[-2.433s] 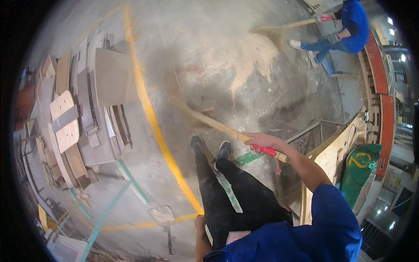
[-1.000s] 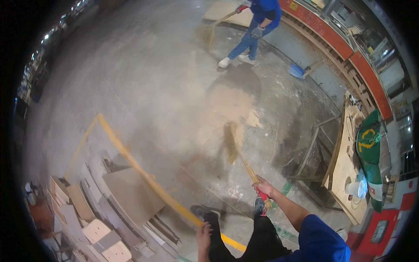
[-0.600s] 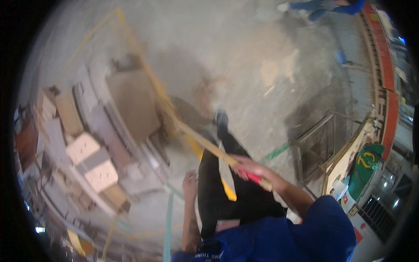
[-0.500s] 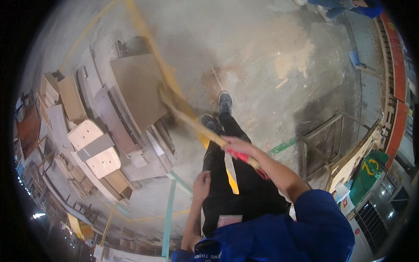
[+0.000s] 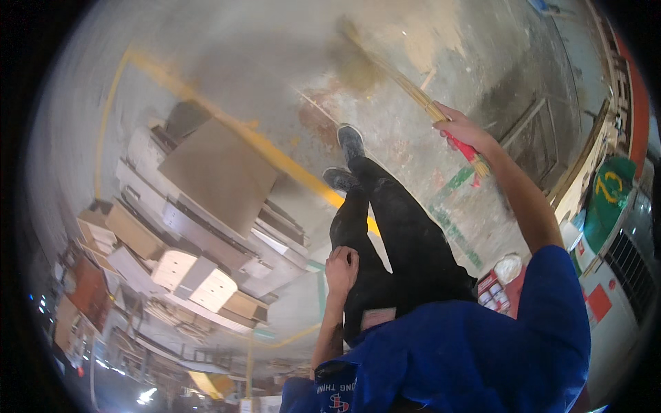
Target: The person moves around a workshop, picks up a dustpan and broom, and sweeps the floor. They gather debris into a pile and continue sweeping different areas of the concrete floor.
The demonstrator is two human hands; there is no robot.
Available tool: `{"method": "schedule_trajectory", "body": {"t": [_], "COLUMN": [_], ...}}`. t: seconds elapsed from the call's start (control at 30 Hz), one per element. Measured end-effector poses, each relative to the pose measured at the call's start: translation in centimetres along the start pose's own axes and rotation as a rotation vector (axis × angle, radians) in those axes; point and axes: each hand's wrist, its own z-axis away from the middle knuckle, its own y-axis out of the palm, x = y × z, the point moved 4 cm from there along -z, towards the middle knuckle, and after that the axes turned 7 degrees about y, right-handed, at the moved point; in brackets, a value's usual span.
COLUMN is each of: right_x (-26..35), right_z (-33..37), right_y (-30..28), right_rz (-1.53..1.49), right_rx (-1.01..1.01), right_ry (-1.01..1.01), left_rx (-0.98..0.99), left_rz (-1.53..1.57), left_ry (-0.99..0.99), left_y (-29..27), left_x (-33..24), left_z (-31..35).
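Note:
My right hand (image 5: pixel 463 129) is closed round the handle of a straw broom (image 5: pixel 406 84), held out to the right over the floor. Red wrapping shows just below my grip, toward the butt end. The broom's bristle end is smeared by motion and points up and away over the concrete; whether it touches the ground cannot be told. By my left thigh, my left hand (image 5: pixel 341 270) hangs with its fingers curled in, and I see nothing in them.
Several flat boards (image 5: pixel 219 175) and cut wood panels (image 5: pixel 195 279) lie stacked at the left. A yellow floor line (image 5: pixel 275 157) runs past my shoes (image 5: pixel 350 141). On the right are a metal frame (image 5: pixel 544 138), a green bin (image 5: pixel 609 193) and a red box (image 5: pixel 497 292).
My right hand has carried the broom to the right and outward, its bristle end swinging from beside the boards to the open concrete. My left hand stays low by the thigh; the view has turned.

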Motion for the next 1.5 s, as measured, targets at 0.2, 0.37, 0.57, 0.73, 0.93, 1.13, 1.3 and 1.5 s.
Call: {"method": "schedule_trajectory", "body": {"t": [0.2, 0.37, 0.57, 0.73, 0.93, 1.13, 1.3, 1.5], "right_x": [1.2, 8.5, 17.9, 19.2, 18.1, 22.2, 28.7, 38.6], "right_z": [2.5, -4.8, -15.6, -14.1, -4.0, 6.3, -2.8, -20.5], "right_y": [7.7, 24.5, 26.5, 13.3, 8.6, 14.5, 28.6, 35.8], "right_rz": [0.045, -0.186, 0.113, -0.151, -0.108, -0.190, -0.256, -0.055], "right_rx": [0.326, 0.705, 0.361, 0.066, -0.156, 0.057, 0.581, 0.387], "right_ry": [-0.264, -0.089, -0.348, 0.038, -0.045, -0.003, -0.101, -0.223], "left_rx": [0.010, -0.019, -0.043, -0.173, -0.214, -0.127, -0.077, -0.130], "left_rz": [-0.211, -0.159, 0.167, 0.466, 0.597, 0.598, 0.498, 0.244], "left_ry": [0.038, 0.022, -0.348, -0.320, -0.317, -0.376, -0.392, -0.423], "left_y": [-3.6, -7.8, -13.2, -17.3, -23.7, -27.9, -29.3, -32.1], "left_x": [-3.2, -3.2, 2.4, 7.4, 10.9, 11.1, 11.6, 9.1], "left_z": [-3.9, -4.5, -2.7, -4.2, -5.2, -7.7, -11.7, -15.7]}}
